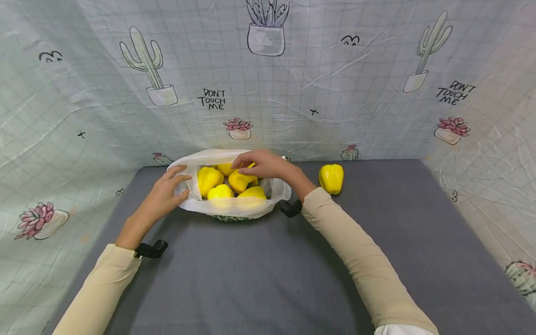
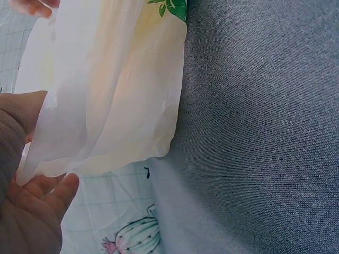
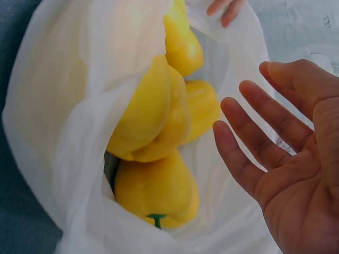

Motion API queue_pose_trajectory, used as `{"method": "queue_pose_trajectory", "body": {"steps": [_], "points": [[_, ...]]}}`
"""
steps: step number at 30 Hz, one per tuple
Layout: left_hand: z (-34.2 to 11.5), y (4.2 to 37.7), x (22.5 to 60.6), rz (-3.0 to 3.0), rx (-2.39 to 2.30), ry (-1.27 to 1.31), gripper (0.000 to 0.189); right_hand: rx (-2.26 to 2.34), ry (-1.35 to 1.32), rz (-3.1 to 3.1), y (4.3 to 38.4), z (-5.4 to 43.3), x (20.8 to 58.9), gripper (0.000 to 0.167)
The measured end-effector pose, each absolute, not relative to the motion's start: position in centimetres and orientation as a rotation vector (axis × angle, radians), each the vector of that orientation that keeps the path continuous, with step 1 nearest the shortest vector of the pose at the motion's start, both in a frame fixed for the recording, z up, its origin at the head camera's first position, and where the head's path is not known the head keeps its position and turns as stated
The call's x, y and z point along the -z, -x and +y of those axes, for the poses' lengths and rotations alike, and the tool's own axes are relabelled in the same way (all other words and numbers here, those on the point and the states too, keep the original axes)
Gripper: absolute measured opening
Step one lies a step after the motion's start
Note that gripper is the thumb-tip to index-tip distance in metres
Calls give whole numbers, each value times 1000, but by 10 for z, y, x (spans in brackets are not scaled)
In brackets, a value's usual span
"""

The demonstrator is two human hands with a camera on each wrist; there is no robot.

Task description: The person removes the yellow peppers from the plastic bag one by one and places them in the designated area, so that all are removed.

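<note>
On the grey bench point(image 1: 251, 270), the left hand point(image 1: 164, 191) touched the left edge of a white plastic bag point(image 1: 201, 207), its grip relaxed and spread. At least 5 yellow peppers point(image 1: 210, 180) lay inside. Over them, the right hand point(image 1: 268, 165) hung with an open grip, fingers apart. 1 loose yellow pepper point(image 1: 331, 179) stood to the right; a cactus-printed cloth point(image 1: 318, 60) hung behind

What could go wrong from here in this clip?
The white plastic bag looks thin and soft, so its rim beside the left hand might fold inward. The loose yellow bell pepper could get knocked if the nearby right hand swings outward.
</note>
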State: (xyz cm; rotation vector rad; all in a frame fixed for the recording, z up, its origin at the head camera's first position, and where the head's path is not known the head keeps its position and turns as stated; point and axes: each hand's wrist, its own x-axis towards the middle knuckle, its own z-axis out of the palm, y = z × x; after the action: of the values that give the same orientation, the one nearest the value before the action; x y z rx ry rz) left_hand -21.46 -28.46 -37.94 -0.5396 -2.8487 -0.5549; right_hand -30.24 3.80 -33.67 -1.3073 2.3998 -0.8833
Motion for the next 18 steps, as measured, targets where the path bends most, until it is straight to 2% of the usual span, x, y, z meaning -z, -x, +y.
{"method": "queue_pose_trajectory", "body": {"steps": [13,18], "points": [[-287,217,379,-2838,577,572,39,869,1265,2282,331,-9,334,35],[-285,218,379,-2841,582,583,39,759,1330,2291,339,-31,333,35]]}}
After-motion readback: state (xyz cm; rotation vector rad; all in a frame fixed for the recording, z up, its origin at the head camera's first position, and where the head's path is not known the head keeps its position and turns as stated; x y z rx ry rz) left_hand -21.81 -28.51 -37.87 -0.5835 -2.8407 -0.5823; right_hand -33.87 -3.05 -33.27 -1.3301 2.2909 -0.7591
